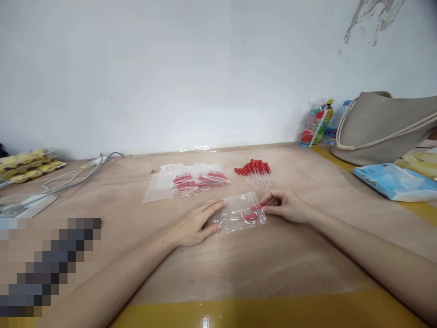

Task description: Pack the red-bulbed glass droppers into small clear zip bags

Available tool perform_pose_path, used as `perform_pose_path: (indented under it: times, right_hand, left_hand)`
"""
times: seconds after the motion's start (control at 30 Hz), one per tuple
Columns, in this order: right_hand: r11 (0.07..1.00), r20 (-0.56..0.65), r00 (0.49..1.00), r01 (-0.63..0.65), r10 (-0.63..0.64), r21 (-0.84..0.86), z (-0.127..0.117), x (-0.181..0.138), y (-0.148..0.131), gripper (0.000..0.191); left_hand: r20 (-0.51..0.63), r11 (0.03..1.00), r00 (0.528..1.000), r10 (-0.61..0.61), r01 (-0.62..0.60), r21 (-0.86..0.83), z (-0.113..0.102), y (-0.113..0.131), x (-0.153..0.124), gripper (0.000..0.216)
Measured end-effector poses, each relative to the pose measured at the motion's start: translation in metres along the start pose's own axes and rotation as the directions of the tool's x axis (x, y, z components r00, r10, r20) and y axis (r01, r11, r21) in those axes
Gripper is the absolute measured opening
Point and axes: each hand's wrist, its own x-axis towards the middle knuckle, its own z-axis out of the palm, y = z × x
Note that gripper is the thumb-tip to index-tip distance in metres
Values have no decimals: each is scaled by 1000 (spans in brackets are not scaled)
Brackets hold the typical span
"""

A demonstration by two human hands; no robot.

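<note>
A clear zip bag (239,213) lies flat on the brown table, with red-capped droppers inside it. My left hand (196,224) rests flat on the bag's left end, fingers stretched out. My right hand (285,205) is pinched at the bag's right end, fingers closed on a red-capped dropper (257,207) at the bag's mouth. Just behind the bag lies a loose bunch of red-capped droppers (256,172). To its left sits a pile of filled zip bags (191,181).
A beige bag (382,125) with a cord handle, two drink bottles (316,123) and a blue tissue pack (392,181) stand at the right. Grey cables (78,177) and yellow packets (27,165) lie at the left. A yellow strip (239,312) edges the table's front.
</note>
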Motion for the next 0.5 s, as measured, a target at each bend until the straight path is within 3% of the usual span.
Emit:
perform_pose_path:
  times: [0.2,0.37,0.43,0.5]
  right_hand:
    - [999,-37,999,31,-31,-8,17,5,-4,38]
    - [981,197,969,172,-151,-94,17,1,-12,29]
    - [987,270,957,135,-106,-91,11,2,-12,29]
    - [995,255,966,72,-53,-66,2,7,-10,30]
  left_hand:
    - [19,1000,1000,-12,12,29,-1,-1,1,54]
    - [28,1000,1000,-10,9,27,0,-1,1,50]
    - [19,1000,1000,-5,5,13,0,-1,1,45]
    - [-1,1000,1000,4,-4,-9,0,-1,1,39]
